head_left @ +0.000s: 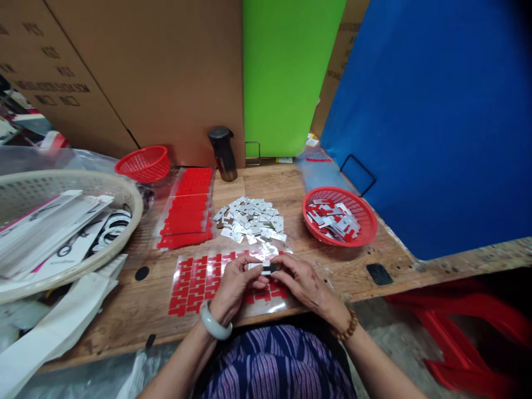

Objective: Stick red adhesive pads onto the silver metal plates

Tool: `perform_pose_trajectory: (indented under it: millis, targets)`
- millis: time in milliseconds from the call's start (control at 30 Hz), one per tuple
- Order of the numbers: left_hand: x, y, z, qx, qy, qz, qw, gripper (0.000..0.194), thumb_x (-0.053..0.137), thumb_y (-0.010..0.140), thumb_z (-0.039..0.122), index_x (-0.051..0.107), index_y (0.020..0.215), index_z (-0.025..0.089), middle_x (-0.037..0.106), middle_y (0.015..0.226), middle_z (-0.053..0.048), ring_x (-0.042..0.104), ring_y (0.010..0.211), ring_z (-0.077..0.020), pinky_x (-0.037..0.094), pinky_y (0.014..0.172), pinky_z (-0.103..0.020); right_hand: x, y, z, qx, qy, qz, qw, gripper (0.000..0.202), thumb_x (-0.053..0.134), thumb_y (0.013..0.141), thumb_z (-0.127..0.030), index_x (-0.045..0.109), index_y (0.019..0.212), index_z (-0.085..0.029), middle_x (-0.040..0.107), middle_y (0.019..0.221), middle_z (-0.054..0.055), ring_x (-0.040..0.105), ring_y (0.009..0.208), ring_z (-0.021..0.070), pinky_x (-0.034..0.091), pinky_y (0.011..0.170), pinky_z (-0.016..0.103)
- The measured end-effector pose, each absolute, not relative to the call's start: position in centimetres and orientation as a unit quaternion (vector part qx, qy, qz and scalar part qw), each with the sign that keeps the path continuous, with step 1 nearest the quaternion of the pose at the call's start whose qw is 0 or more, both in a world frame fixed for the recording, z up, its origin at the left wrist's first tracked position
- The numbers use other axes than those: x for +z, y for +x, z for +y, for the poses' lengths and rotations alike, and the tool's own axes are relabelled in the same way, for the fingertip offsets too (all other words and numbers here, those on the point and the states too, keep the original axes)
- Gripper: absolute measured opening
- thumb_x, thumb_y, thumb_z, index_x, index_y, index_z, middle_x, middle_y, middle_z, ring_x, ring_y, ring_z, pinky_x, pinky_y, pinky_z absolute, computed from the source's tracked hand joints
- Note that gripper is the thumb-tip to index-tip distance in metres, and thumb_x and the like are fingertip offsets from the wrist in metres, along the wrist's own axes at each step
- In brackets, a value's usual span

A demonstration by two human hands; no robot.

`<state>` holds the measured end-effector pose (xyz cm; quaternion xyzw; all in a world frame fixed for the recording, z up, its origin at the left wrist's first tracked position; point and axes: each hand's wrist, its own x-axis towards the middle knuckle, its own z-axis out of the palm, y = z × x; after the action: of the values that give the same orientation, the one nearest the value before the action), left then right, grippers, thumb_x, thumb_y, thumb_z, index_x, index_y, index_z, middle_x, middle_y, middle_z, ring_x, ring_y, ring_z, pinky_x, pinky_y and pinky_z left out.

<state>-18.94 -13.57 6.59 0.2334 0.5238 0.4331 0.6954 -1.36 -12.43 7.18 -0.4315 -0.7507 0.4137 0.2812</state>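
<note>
My left hand point(239, 281) and my right hand point(302, 280) meet over a clear sheet of red stickers point(195, 285) near the table's front edge. Between their fingertips is a small flat metal plate point(266, 269), pale at the left and dark toward the right. Both hands pinch it, the left at its pale end and the right at its dark end; fingers cover part of it. Just beyond lies a loose pile of similar silver plates point(251, 218). Right of that, a red plastic basket point(368, 219) holds plates with red stickers on them.
A stack of red sticker sheets point(189, 205) lies left of the pile, with a dark bottle point(223, 155) behind. A small red basket point(145, 165) and a big cream basket point(135, 213) stand left. Cardboard, green and blue panels point(428, 133) wall the back; a red stool point(453, 332) is right.
</note>
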Motion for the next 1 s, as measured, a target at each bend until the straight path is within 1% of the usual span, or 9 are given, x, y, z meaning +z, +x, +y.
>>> perform_pose_trajectory:
  millis: [100,200,333,467,633,667,733,800,1000]
  targets:
    - [6.6,-19.0,-13.6,0.427,0.238,0.527,0.695,0.017,0.067,0.071,0.012,0.055,0.083,0.011,0.067,0.053,-0.006,0.063,0.045,-0.0108,0.05,0.046,-0.015,6.5,-1.3,-12.7,0.376,-0.404,-0.782,0.288,0.023,0.047,0.089,-0.021,0.056,0.11,-0.023,0.063,0.104,0.005,0.057,0.097,0.019,0.043,0.089,0.035]
    - [6.6,-19.1,-13.5,0.424,0.204,0.527,0.707,0.014,0.065,0.071,0.006,0.055,0.08,0.011,0.066,0.055,-0.005,0.064,0.047,-0.0117,0.052,0.047,-0.016,5.8,-1.3,-13.0,0.351,-0.393,-0.798,0.291,0.027,0.042,0.091,-0.021,0.052,0.116,-0.023,0.06,0.109,0.007,0.055,0.104,0.0203,0.044,0.092,0.038]
    - [6.8,-19.0,-13.4,0.417,0.169,0.522,0.725,0.012,0.06,0.072,0.001,0.056,0.078,0.01,0.066,0.058,-0.005,0.065,0.049,-0.0117,0.055,0.051,-0.018,5.0,-1.5,-13.4,0.328,-0.392,-0.807,0.297,0.026,0.039,0.092,-0.021,0.051,0.115,-0.023,0.059,0.106,0.008,0.055,0.102,0.0205,0.046,0.089,0.038]
    - [6.8,-18.8,-13.5,0.423,0.165,0.525,0.72,0.011,0.058,0.074,-0.001,0.056,0.078,0.009,0.066,0.059,-0.006,0.065,0.048,-0.0115,0.055,0.052,-0.018,4.3,-1.6,-13.5,0.335,-0.402,-0.792,0.314,0.026,0.039,0.092,-0.023,0.052,0.115,-0.022,0.06,0.107,0.009,0.056,0.102,0.0209,0.046,0.089,0.037]
    - [6.1,-18.6,-13.3,0.446,0.164,0.541,0.694,0.014,0.061,0.074,0.002,0.053,0.08,0.011,0.068,0.06,-0.006,0.067,0.051,-0.0131,0.056,0.054,-0.019,4.2,-0.9,-13.4,0.331,-0.483,-0.739,0.334,0.036,0.043,0.09,-0.023,0.042,0.126,-0.023,0.056,0.115,0.01,0.056,0.099,0.0205,0.046,0.089,0.037]
    - [5.9,-18.6,-13.2,0.452,0.164,0.544,0.688,0.015,0.062,0.074,0.003,0.052,0.08,0.012,0.069,0.062,-0.007,0.067,0.053,-0.0137,0.056,0.054,-0.019,4.3,-0.7,-13.5,0.321,-0.502,-0.729,0.337,0.033,0.043,0.09,-0.021,0.045,0.122,-0.023,0.057,0.111,0.009,0.056,0.096,0.0204,0.046,0.087,0.037]
    - [5.6,-18.5,-13.1,0.46,0.165,0.545,0.682,0.016,0.063,0.075,0.005,0.05,0.081,0.012,0.07,0.067,-0.009,0.069,0.057,-0.0146,0.056,0.056,-0.019,4.7,-0.2,-13.9,0.309,-0.522,-0.724,0.329,0.022,0.042,0.089,-0.018,0.053,0.107,-0.022,0.059,0.1,0.008,0.056,0.09,0.0201,0.046,0.083,0.036]
    - [5.2,-18.4,-13.1,0.461,0.169,0.544,0.68,0.017,0.062,0.076,0.005,0.048,0.082,0.013,0.071,0.07,-0.01,0.069,0.06,-0.0151,0.056,0.058,-0.019,5.0,0.1,-14.5,0.319,-0.522,-0.729,0.306,0.017,0.041,0.089,-0.017,0.057,0.093,-0.022,0.059,0.091,0.006,0.056,0.086,0.0196,0.046,0.079,0.034]
    - [4.5,-17.7,-13.4,0.465,0.203,0.545,0.667,0.025,0.065,0.073,0.005,0.048,0.088,0.014,0.071,0.069,-0.007,0.07,0.065,-0.0146,0.055,0.063,-0.019,4.2,-0.2,-16.3,0.348,-0.505,-0.743,0.269,0.016,0.042,0.088,-0.015,0.057,0.091,-0.021,0.056,0.088,0.005,0.055,0.081,0.0185,0.046,0.075,0.032]
